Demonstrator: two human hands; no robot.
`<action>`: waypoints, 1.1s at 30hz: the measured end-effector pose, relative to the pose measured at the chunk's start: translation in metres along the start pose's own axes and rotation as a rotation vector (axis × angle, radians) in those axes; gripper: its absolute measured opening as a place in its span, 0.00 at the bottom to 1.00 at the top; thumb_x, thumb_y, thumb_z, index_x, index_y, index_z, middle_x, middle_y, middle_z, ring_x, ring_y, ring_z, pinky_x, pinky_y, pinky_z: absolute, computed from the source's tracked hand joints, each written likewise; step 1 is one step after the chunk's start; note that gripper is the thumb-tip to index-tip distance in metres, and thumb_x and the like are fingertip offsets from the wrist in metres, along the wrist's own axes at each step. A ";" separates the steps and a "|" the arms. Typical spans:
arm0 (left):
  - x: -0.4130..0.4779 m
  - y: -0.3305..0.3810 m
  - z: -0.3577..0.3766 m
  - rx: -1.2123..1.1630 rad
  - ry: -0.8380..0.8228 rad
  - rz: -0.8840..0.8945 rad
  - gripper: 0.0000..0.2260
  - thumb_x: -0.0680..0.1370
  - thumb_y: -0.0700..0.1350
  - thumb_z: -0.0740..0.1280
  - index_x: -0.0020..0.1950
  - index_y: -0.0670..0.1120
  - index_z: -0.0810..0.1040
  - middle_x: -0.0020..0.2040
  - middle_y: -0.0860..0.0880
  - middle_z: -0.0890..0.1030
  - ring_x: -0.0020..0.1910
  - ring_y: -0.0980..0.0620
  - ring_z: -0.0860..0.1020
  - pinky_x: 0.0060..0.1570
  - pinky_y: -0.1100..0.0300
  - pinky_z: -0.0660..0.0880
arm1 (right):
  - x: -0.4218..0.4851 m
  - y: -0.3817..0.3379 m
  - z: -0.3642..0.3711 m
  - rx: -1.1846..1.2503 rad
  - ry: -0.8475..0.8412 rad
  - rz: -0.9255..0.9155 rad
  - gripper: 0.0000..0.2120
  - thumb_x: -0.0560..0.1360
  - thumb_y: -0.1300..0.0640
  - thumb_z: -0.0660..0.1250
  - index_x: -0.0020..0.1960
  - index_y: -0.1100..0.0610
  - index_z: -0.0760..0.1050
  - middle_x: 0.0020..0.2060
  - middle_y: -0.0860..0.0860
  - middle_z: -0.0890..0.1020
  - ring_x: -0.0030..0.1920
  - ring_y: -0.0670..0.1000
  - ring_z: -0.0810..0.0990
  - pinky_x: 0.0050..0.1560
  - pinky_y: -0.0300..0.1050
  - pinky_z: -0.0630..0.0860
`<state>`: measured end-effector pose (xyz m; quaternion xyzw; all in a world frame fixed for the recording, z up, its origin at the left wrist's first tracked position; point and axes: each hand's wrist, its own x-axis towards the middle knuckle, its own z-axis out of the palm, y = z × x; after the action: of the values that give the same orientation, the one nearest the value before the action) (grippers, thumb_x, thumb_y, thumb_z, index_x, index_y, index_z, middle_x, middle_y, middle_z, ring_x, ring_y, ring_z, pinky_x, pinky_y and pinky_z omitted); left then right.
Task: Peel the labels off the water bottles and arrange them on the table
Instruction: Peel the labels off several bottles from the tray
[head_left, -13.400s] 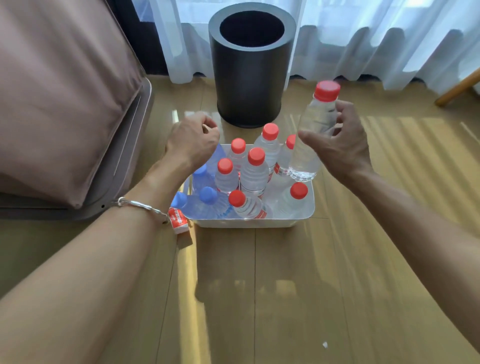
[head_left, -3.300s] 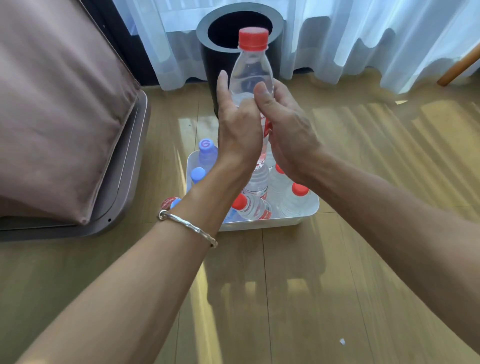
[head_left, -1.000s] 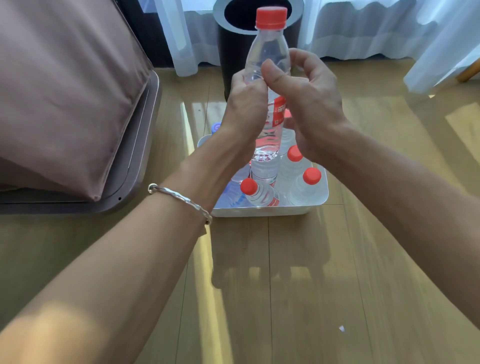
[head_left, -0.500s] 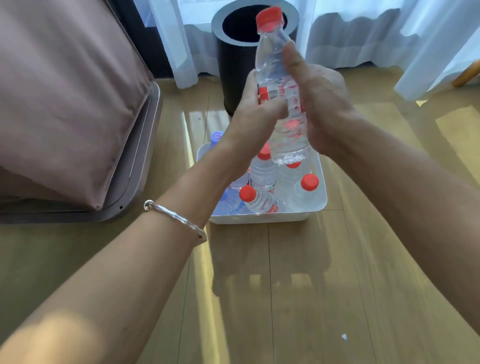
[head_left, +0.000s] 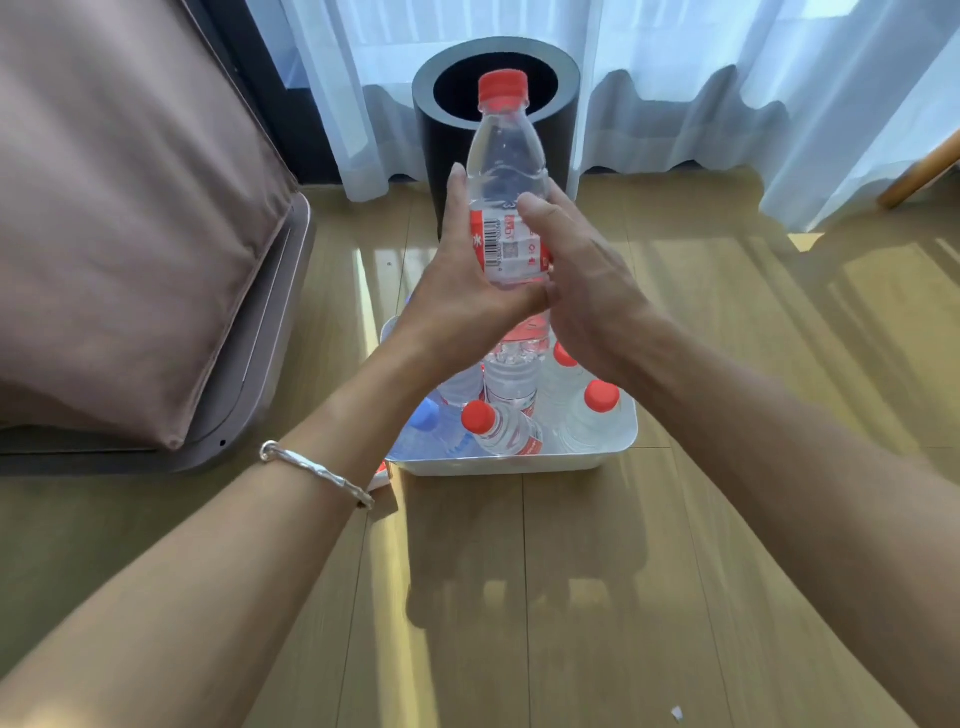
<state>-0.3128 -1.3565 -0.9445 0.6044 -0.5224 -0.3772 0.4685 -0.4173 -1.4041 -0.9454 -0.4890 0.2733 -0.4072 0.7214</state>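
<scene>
I hold a clear water bottle (head_left: 506, 156) with a red cap upright above the white tub (head_left: 519, 464). Its red and white label (head_left: 506, 244) with a barcode faces me. My left hand (head_left: 467, 291) grips the bottle from the left and below, fingers wrapped round the label. My right hand (head_left: 582, 280) holds it from the right, thumb lying on the label's upper edge. In the tub stand several more bottles, most with red caps (head_left: 601, 396) and some with blue caps (head_left: 425, 418); my arms hide part of them.
A black round bin (head_left: 561, 130) stands behind the tub, in front of white curtains. A brown cushion on a grey base (head_left: 135, 223) fills the left. A peeled red label (head_left: 382, 475) lies by the tub's left corner. A wooden leg (head_left: 919, 174) shows far right.
The bottle has gone from tilted to upright and turned so the barcode faces me. My right thumb has slid down onto the label. Both hands keep hold of it.
</scene>
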 end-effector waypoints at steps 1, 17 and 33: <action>0.001 -0.002 0.001 0.031 0.008 0.002 0.53 0.72 0.37 0.76 0.80 0.49 0.37 0.55 0.61 0.80 0.53 0.64 0.81 0.58 0.63 0.77 | 0.000 0.000 0.001 -0.012 0.019 0.004 0.16 0.83 0.59 0.55 0.68 0.58 0.70 0.58 0.61 0.80 0.56 0.56 0.82 0.57 0.49 0.79; 0.005 -0.007 0.006 0.516 0.051 0.155 0.52 0.73 0.47 0.75 0.80 0.52 0.36 0.64 0.46 0.77 0.58 0.50 0.79 0.53 0.56 0.73 | 0.005 -0.003 -0.002 0.081 0.234 0.161 0.20 0.69 0.63 0.56 0.60 0.63 0.69 0.44 0.58 0.74 0.44 0.57 0.77 0.34 0.45 0.76; 0.009 0.007 -0.001 0.532 -0.001 0.198 0.52 0.72 0.45 0.75 0.80 0.52 0.37 0.64 0.50 0.78 0.51 0.60 0.77 0.46 0.74 0.72 | 0.000 -0.008 0.014 0.173 0.403 -0.032 0.21 0.76 0.70 0.54 0.67 0.59 0.69 0.43 0.53 0.81 0.36 0.48 0.82 0.36 0.42 0.78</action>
<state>-0.3122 -1.3657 -0.9375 0.6520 -0.6597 -0.1799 0.3277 -0.4088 -1.3987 -0.9325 -0.3384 0.3681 -0.5302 0.6848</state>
